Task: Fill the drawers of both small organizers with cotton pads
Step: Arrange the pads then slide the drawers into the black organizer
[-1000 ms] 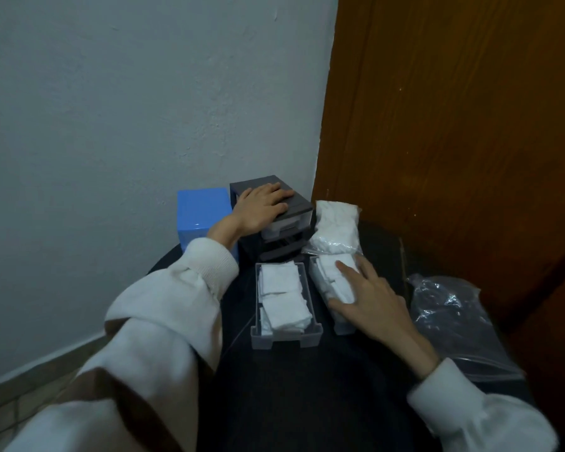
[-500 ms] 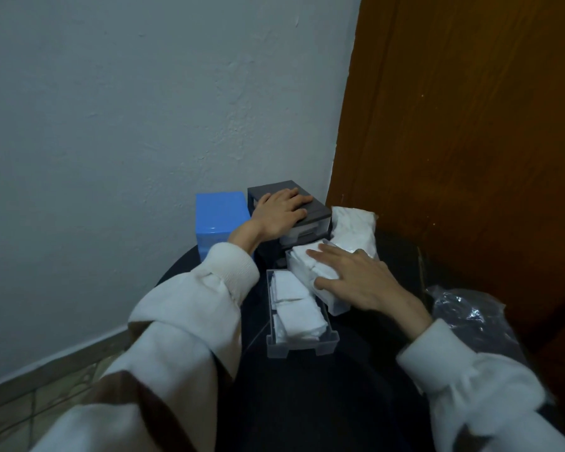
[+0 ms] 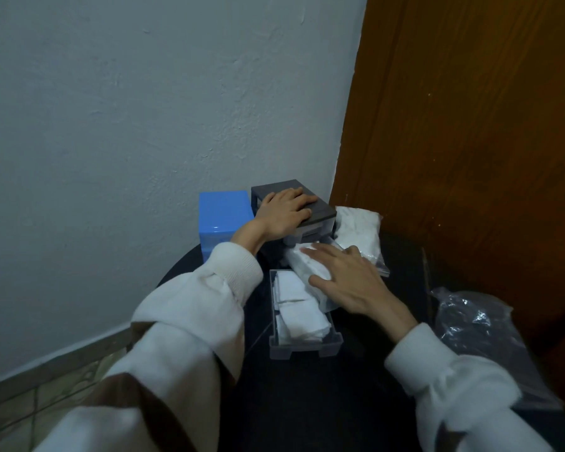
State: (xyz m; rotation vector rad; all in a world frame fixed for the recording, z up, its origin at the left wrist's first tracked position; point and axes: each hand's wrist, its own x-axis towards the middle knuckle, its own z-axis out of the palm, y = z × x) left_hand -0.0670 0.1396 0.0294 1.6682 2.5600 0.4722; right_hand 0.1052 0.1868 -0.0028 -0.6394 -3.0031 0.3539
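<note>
Cotton pads (image 3: 299, 308) fill a clear grey drawer (image 3: 304, 347) that lies pulled out on the dark desk (image 3: 307, 402), its front toward the person. Just behind and to the right of it, a second drawer (image 3: 307, 265) packed with white pads is tilted, its far end at the front of the dark grey organizer (image 3: 320, 212); whether that end has entered the slot cannot be told. Over this drawer lies the right hand (image 3: 349, 282), fingers straight and spread across the pads and thumb against the drawer's near side, so it looks pressed flat rather than curled round it. On top of the grey organizer rests the left hand (image 3: 284, 212), palm down with the fingers lying flat toward its front edge. A blue organizer (image 3: 224, 216) stands just to the left of the grey one, close to the pale wall (image 3: 144, 125). To the right of the grey organizer, touching it, a clear bag of cotton pads (image 3: 361, 233) leans near the brown wooden door (image 3: 470, 141). Farther right, near the desk's edge, lies a crumpled clear plastic bag (image 3: 473, 318). Both arms wear white sleeves (image 3: 190, 321).
</note>
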